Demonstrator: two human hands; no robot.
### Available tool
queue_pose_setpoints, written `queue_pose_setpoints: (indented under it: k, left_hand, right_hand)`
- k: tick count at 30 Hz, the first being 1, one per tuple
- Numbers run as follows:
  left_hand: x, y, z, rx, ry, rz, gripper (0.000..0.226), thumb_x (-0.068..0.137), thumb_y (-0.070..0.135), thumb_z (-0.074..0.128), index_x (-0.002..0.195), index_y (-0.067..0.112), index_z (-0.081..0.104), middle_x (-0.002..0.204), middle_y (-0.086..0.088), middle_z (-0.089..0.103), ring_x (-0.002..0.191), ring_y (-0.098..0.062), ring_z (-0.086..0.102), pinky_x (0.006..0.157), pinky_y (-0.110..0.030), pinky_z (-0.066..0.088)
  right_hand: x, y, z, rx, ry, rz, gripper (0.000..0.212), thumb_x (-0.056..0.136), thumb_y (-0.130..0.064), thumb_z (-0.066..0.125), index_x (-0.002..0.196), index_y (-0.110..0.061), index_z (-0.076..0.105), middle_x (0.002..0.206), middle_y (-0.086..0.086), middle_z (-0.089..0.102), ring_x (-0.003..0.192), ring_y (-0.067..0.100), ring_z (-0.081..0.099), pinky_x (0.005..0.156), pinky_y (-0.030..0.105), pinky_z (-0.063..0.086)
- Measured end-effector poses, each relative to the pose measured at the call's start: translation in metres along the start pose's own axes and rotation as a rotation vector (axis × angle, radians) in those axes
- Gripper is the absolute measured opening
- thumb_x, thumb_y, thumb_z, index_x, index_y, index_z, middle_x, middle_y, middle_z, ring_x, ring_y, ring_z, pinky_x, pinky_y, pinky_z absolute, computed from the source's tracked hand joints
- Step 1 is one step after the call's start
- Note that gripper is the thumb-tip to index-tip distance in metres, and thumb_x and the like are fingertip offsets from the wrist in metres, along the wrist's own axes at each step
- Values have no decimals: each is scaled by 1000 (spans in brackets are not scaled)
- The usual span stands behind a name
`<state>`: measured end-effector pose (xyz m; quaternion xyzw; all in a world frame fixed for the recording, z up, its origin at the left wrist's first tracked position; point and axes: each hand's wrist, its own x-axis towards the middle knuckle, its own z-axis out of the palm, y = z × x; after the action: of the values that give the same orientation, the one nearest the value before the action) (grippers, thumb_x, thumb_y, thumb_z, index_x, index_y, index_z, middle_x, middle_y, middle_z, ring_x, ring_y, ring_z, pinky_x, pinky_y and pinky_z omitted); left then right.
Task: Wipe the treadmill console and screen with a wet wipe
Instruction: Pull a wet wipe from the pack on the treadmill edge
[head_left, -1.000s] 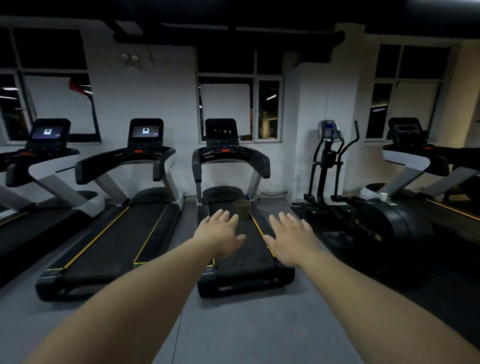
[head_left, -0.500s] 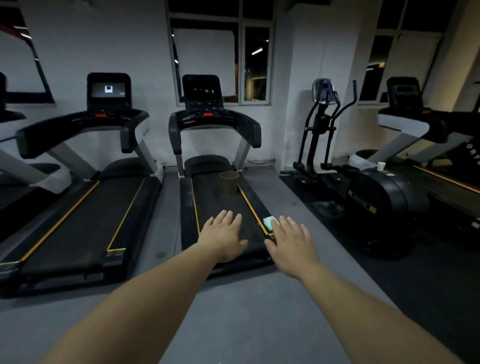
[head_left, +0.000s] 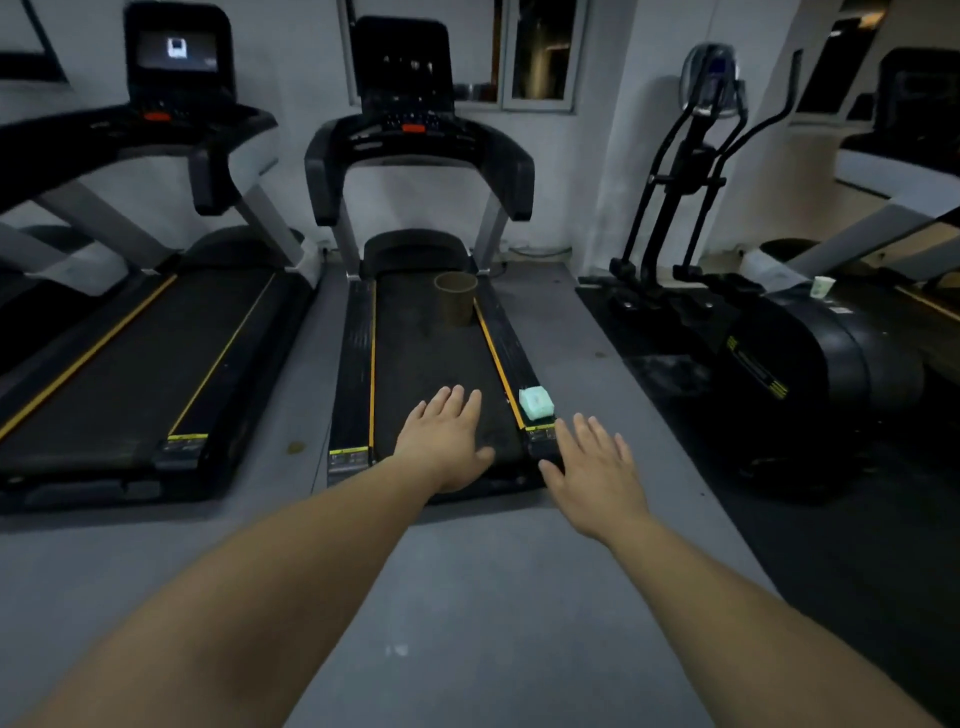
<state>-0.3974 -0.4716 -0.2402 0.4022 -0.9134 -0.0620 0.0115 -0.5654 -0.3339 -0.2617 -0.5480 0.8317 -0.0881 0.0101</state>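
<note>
A black treadmill (head_left: 363, 364) stands straight ahead, its dark screen (head_left: 402, 57) above a console (head_left: 415, 137) with an orange button. A pale green wet wipe pack (head_left: 536, 402) lies on the right side rail near the belt's rear end. My left hand (head_left: 444, 439) hovers palm down over the rear of the belt, fingers apart, holding nothing. My right hand (head_left: 592, 470) is stretched out just below and right of the pack, fingers spread, not touching it.
A brown cylindrical bin (head_left: 455, 305) stands on the belt near the front. A second treadmill (head_left: 130, 338) with a lit screen (head_left: 179, 49) is on the left. An elliptical trainer (head_left: 727, 312) with a paper cup (head_left: 822, 287) sits on the right. Grey floor (head_left: 467, 597) lies underfoot.
The view has moved closer to the middle treadmill and tilted down. The wipe pack, hidden one second ago, now shows fully beside my right hand. Both hands stay open.
</note>
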Motion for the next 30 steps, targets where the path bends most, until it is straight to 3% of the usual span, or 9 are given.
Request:
queue_pose_setpoints:
  k: [9,23,30]
  left_hand:
    - [149,25,47,-23,-93,11,92,95,58,47,162,21,-5,171,-6,-3,157,-23,-5,127,-47,5]
    - [395,-28,95,-62,-219,38,103,90,63,52,161,18,-8,171,-7,-5,157,-23,-8,127,-47,5]
    - [506,-37,127,-77,-265,2,116,83,70,60,161,18,-8,171,-7,-5,157,-22,-6,127,-47,6]
  right_hand:
    - [119,78,42,17,-70,12,63,107,-50,32,161,-20,19,171,7,16,159,24,8,129,48,8]
    - [354,123,109,10,-177,70,65,107,-52,30,162,-21,14,172,8,13,159,25,5,129,48,6]
    - [466,163,154,70,-209,104,65,107,-50,32,161,-19,17,170,9,20,159,27,12,129,48,13]
